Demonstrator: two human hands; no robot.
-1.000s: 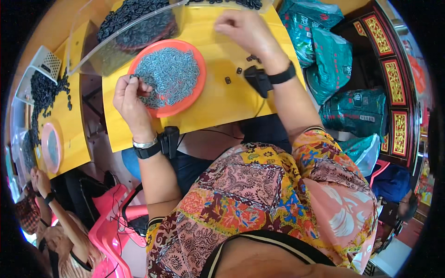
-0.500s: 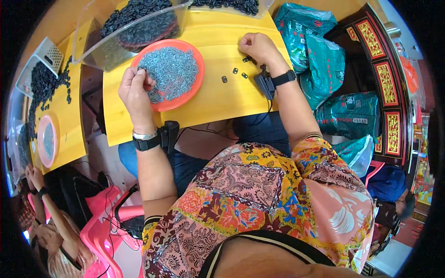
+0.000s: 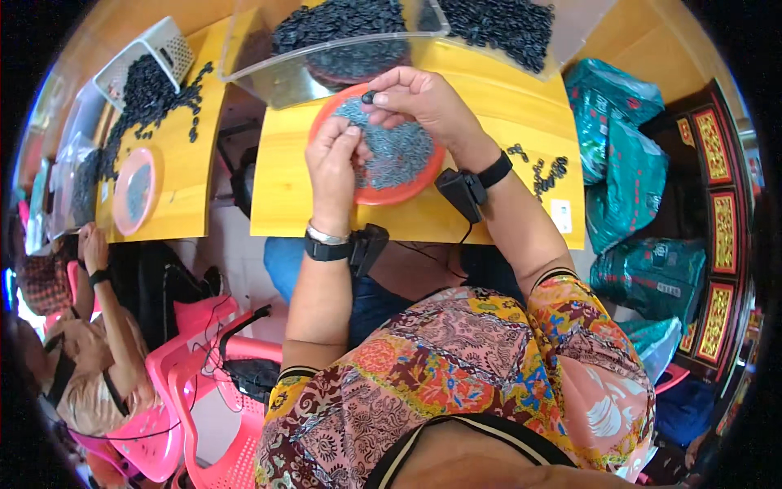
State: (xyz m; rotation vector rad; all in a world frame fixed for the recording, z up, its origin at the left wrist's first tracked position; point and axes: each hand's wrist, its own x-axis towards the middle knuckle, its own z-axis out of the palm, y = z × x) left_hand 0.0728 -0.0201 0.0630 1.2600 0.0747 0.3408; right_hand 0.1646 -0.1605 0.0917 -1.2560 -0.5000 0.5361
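Observation:
Over the round orange-red bowl [image 3: 383, 196], my right hand [image 3: 428, 106] pinches a small black oval plastic piece [image 3: 369, 97] between thumb and fingertips. My left hand [image 3: 332, 163] is closed at the bowl's left side, just below the black piece. Its thumb and forefinger are pressed together, and whatever may be between them is too small to make out. Many thin grey metal pieces, looking like small screws [image 3: 399, 155], fill the bowl. Several loose black pieces [image 3: 550, 175] lie on the yellow table to the right of my right forearm.
Behind the bowl stands a clear plastic bin [image 3: 252, 77] of black pieces, with more black pieces [image 3: 497, 28] beside it. Green bags [image 3: 643, 277] stand to the right. At the left table, a co-worker's hand [image 3: 94, 248] is near a pink bowl [image 3: 122, 220]. Pink chairs [image 3: 191, 407] stand below.
My right hand has come from the table's right side to over the bowl and now shows a black oval piece in its fingertips. The whole view has shifted.

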